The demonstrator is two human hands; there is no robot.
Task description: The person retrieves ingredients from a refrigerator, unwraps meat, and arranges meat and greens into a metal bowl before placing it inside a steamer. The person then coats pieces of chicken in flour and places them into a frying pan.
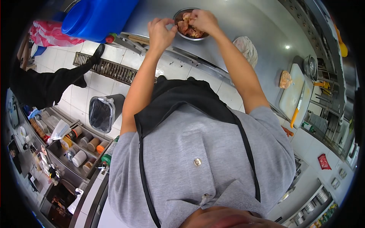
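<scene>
A round metal bowl holds several pieces of reddish-brown seasoned meat and stands near the front edge of the steel counter. My right hand reaches over its right rim, fingers bent and closed on a piece of meat among the others. At the bowl's left rim is my left hand, with fingers bent but apart and nothing visible in them. Whether its fingertips touch the rim I cannot tell.
A crumpled whitish cloth lies right of my right forearm. Farther right are a bagged orange lump and a cutting board with an orange-handled knife. A blue container stands left; below are a lined bin and another person's leg.
</scene>
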